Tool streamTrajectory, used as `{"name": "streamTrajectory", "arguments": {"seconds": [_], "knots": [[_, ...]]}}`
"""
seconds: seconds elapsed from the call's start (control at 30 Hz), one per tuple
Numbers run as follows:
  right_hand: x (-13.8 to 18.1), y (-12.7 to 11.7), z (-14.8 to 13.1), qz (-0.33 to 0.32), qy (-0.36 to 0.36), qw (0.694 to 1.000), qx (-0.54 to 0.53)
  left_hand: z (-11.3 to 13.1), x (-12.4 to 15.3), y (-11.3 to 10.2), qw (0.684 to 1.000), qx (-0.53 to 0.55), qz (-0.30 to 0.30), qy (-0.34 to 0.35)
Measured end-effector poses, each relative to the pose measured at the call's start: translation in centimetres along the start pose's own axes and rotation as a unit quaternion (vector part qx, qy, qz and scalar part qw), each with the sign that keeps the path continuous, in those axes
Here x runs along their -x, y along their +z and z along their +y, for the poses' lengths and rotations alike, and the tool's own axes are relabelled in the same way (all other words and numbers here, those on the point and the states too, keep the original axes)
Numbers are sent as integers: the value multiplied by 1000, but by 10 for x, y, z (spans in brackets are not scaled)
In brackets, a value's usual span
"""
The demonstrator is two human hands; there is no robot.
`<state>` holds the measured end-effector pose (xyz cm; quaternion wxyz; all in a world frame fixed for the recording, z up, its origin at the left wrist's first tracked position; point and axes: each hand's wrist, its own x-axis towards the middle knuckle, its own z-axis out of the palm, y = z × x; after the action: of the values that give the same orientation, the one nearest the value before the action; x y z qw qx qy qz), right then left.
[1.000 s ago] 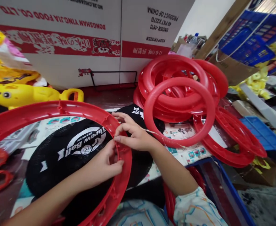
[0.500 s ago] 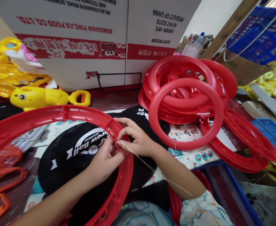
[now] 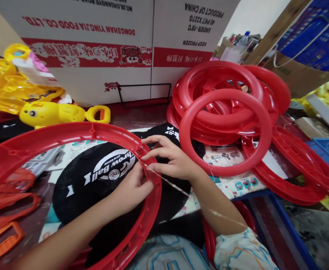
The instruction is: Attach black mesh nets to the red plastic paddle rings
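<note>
A large red plastic ring (image 3: pixel 153 202) is tilted in front of me, its ribbed hollow side facing up. My left hand (image 3: pixel 133 187) is closed on the ring's inner edge at the right, fingertips partly hidden behind it. At the same spot my right hand (image 3: pixel 170 159) pinches a thin pale string (image 3: pixel 175 186) between thumb and fingers against the rim. From there the string trails down to the right, across my right forearm. Black mesh fabric with a white "Throw Ball" print (image 3: pixel 114 168) lies under the ring.
Red rings (image 3: pixel 223 118) are piled at the right. A white carton (image 3: pixel 97 80) stands upside down behind, with a black wire stand (image 3: pixel 144 85) before it. At the left are a yellow animal-shaped toy (image 3: pixel 60 114) and orange handles (image 3: pixel 5 243). A blue crate (image 3: pixel 282 232) sits lower right.
The view has shifted slightly, moving the scene a little to the right. My right fingers have lifted and spread slightly at the rim; my left hand keeps its hold on the ring.
</note>
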<state>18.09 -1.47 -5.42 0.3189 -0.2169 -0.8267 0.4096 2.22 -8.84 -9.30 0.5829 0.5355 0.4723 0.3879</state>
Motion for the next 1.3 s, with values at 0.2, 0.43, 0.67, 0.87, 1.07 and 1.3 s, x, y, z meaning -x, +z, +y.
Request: {"name": "streamTrajectory", "arguments": {"seconds": [0.2, 0.43, 0.67, 0.87, 1.07, 1.3], "knots": [[0, -2, 1, -38, -1, 998, 46, -8, 5, -3, 999, -22, -40, -29], [1, 2, -3, -38, 3, 998, 43, -2, 11, -2, 995, 10, -89, -41], [1, 13, 2, 23, -8, 1000, -16, 2, 11, -4, 992, 87, -85, -44], [-1, 19, 7, 58, -18, 998, -20, -1, 6, -4, 979, 187, -52, -55], [0, 17, 4, 27, -10, 998, -51, 1, 4, -6, 975, 216, -18, -43], [0, 2, 0, -64, -35, 996, -45, 7, 5, -2, 979, 199, -10, -37]]}}
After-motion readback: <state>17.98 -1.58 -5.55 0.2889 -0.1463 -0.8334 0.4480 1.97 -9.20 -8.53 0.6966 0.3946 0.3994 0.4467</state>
